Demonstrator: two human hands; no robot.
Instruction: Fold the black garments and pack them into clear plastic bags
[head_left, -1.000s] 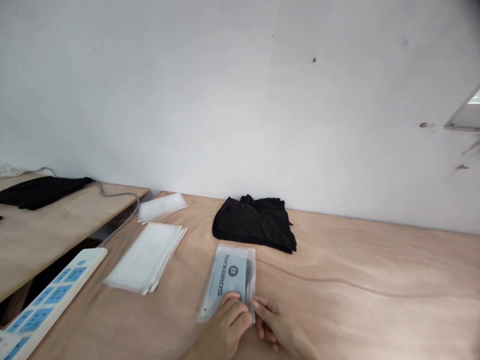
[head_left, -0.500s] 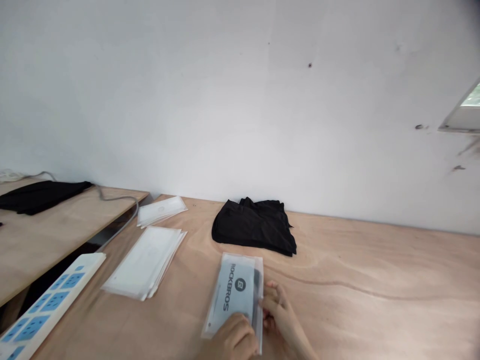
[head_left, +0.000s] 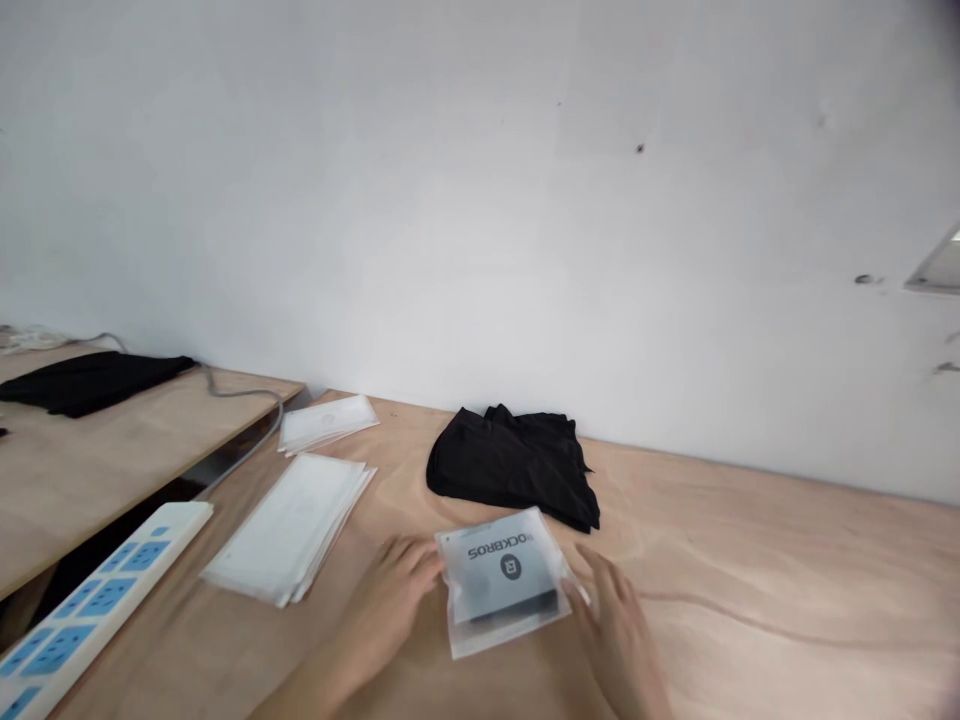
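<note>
A clear plastic bag with a grey ROCKBROS card inside [head_left: 502,578] lies flat on the plywood table [head_left: 750,600], its long side now across my view. My left hand [head_left: 390,590] rests at its left edge with fingers stretched out. At the bag's right edge is my right hand [head_left: 615,620], fingers also extended and touching it. A pile of folded black cloth [head_left: 514,465] sits just behind the bag, near the wall.
Two stacks of empty clear bags [head_left: 292,525] [head_left: 326,422] lie to the left. A white and blue power strip [head_left: 90,600] lies at the far left by a gap to a second table [head_left: 90,460], which holds more black cloth [head_left: 90,380] and a grey cable.
The packed bag has been turned about a quarter turn and shifted slightly right. My hands moved from its near end to its left and right edges, fingers now spread.
</note>
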